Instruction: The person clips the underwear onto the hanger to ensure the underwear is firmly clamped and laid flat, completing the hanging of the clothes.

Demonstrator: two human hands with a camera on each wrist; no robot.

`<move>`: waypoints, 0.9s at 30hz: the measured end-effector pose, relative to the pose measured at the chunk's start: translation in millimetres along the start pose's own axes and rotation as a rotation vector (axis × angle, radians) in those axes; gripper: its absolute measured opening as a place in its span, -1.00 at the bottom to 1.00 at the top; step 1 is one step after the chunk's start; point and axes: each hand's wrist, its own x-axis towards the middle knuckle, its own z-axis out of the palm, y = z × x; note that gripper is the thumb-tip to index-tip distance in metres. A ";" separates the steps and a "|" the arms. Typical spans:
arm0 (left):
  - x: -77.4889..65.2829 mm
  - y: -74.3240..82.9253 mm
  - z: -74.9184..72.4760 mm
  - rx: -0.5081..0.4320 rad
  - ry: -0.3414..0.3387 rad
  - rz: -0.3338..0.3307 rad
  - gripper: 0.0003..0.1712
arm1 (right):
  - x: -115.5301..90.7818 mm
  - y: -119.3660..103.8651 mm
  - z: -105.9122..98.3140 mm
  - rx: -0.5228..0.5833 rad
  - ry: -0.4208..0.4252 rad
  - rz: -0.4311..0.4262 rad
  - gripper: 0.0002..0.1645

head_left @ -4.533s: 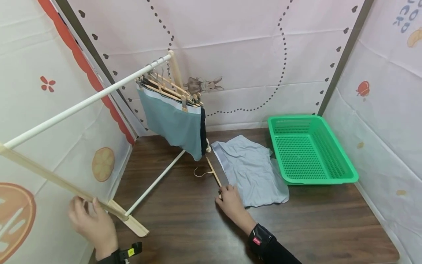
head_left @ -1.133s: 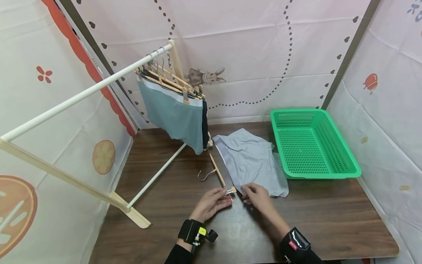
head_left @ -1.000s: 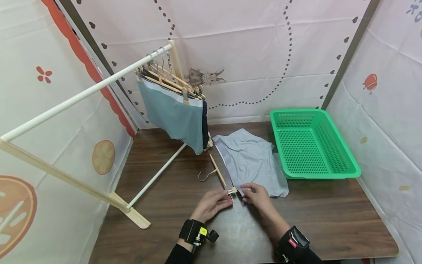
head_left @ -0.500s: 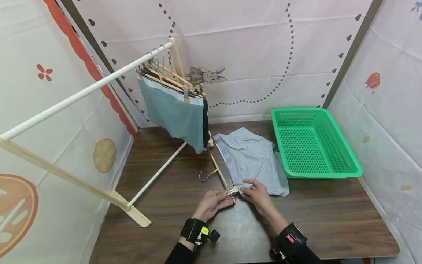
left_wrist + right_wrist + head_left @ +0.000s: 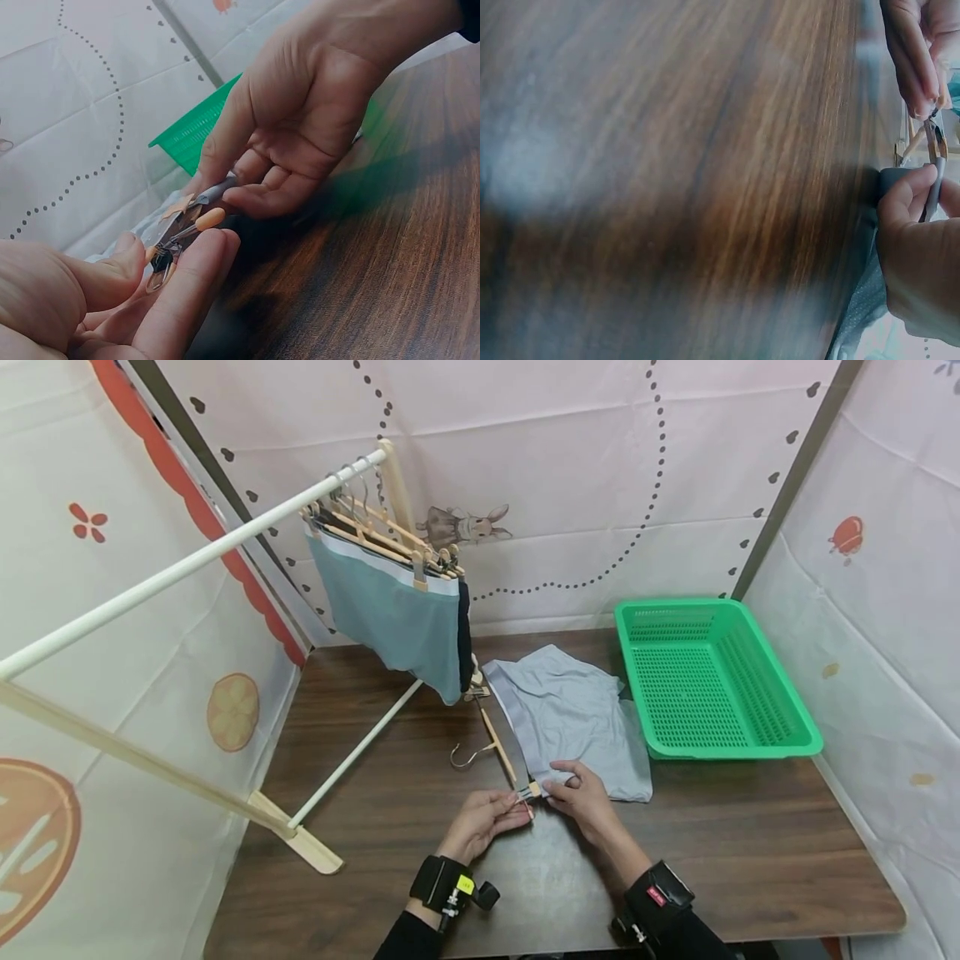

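My left hand [image 5: 482,822] pinches the near clip [image 5: 531,791] of a wooden clip hanger [image 5: 498,747] lying on the table, its hook pointing left. Thumb and fingers press the clip's handles in the left wrist view. My right hand [image 5: 588,802] pinches the near corner of the waistband of light blue underpants [image 5: 577,718], spread flat beside the hanger. In the right wrist view the grey band [image 5: 936,184] reaches into the clip's mouth; whether the clip bites it I cannot tell. The hanger's far clip [image 5: 477,691] lies by the waistband's far end.
A rack with a white rail [image 5: 187,560] stands at left. Several hangers hang on it, with teal underpants [image 5: 390,610] in front and dark cloth behind. A green basket [image 5: 750,753] sits at the back right of the brown table [image 5: 750,860]. Printed cloth walls surround it.
My left hand has left the rack's post and taken the hanger's near clip. My right hand has gone from the hanger to the waistband corner, lately drawing closer to the clip.
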 end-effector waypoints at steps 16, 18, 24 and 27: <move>-2.8 3.5 5.8 0.062 0.036 0.044 -0.70 | -2.5 3.1 0.6 -0.143 0.007 -0.073 -0.50; -3.1 4.1 6.0 0.069 0.033 0.046 -0.71 | -1.5 2.1 0.4 -0.125 -0.018 -0.038 -0.49; -2.5 4.1 5.8 0.063 0.032 0.033 -0.70 | -0.2 -1.1 -2.0 -0.129 -0.070 -0.040 -0.42; -3.2 3.7 5.6 0.068 0.033 0.023 -0.70 | -3.4 0.7 -2.2 -0.131 -0.046 -0.047 -0.41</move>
